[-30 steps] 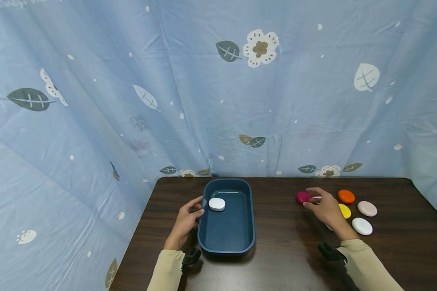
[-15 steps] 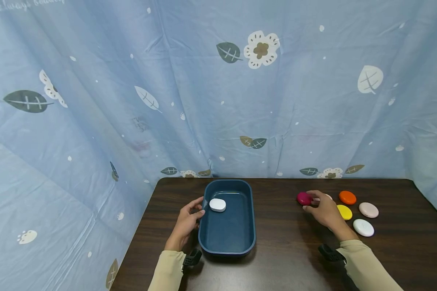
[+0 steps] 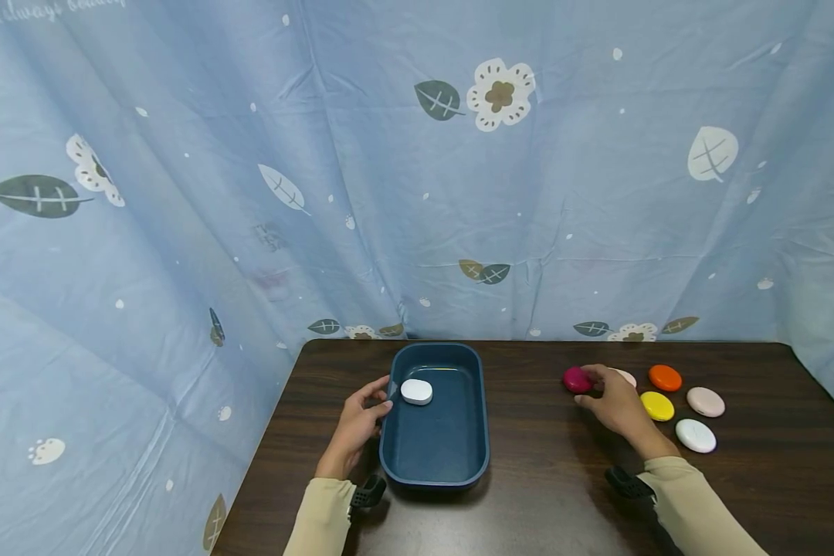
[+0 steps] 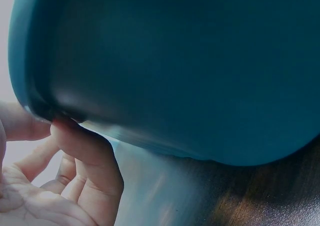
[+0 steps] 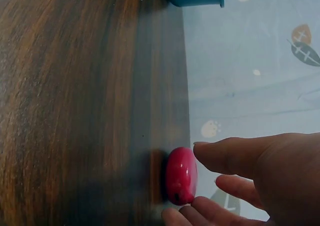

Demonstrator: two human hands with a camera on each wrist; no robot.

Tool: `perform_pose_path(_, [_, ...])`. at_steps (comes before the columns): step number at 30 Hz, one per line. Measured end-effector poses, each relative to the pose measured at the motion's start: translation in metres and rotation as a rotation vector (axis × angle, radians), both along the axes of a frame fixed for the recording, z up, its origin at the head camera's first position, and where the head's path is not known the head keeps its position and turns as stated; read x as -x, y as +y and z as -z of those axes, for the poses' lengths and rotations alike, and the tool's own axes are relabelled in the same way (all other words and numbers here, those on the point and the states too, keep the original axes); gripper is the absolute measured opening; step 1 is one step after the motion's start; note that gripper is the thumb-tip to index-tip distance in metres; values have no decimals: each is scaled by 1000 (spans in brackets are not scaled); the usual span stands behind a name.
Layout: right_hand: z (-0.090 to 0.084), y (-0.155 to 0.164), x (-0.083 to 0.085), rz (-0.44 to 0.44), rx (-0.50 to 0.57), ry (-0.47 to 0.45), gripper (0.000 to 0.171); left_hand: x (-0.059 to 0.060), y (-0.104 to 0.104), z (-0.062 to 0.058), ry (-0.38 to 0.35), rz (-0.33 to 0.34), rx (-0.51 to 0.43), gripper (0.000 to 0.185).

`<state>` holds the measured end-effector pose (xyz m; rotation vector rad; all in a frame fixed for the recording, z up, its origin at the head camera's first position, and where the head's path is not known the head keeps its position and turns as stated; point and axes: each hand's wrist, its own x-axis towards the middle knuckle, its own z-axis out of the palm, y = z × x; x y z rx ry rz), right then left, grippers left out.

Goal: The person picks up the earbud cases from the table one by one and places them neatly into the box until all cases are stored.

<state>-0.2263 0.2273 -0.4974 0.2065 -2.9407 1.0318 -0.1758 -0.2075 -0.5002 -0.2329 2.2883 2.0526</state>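
Observation:
A dark blue rectangular bin [image 3: 487, 432] stands left of the table's middle. My left hand [image 3: 353, 425] grips its left rim; in the left wrist view the fingertips [image 4: 75, 131] meet the bin's edge. Inside the bin lies a small white case with rounded ends [image 3: 416, 391]. At the right, my right hand [image 3: 615, 400] pinches a glossy magenta disc [image 3: 576, 379] between thumb and fingers. In the right wrist view the disc [image 5: 180, 176] stands on its side in the picture, low over or on the table; which one I cannot tell.
Around the right hand lie an orange disc [image 3: 665, 378], a yellow disc [image 3: 657, 406], a white disc [image 3: 696, 435] and a pale pink disc [image 3: 705, 401]. Another pale disc [image 3: 626, 377] is partly hidden behind the hand. A blue patterned curtain [image 3: 500, 193] hangs behind the dark wooden table [image 3: 528, 463].
My right hand and the magenta disc have shifted slightly left, uncovering more of the yellow and pale discs. The left hand and the bin stay in place.

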Motion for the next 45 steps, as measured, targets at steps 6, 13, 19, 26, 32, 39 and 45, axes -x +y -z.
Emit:
perform_pose_path(6, [-1,-7,3,-11,-8,13,63,0,0,-1,-5,-3,-10,48])
perform_pose_path(13, [1,-16,13,-28,-45,7,64,2,-1,0,-8,-2,-12,48])
perform_pose_path(19, [3,-25,18,-9,-72,1,60,1,0,1,-1,3,-9,47])
perform_pose_path(26, [5,-32,16,1,-89,33,50,-1,1,0,3,-1,-9,48])
perform_pose_path(32, [3,-34,15,9,-87,20,48,0,0,2,-6,-6,2,47])
perform_pose_path(39, [-2,-38,12,7,-47,-6,50,1,-1,4,-8,-5,4,47])
perform_pose_path(45, [-14,-50,6,-24,-2,26,50,0,0,2,-1,-7,4,47])
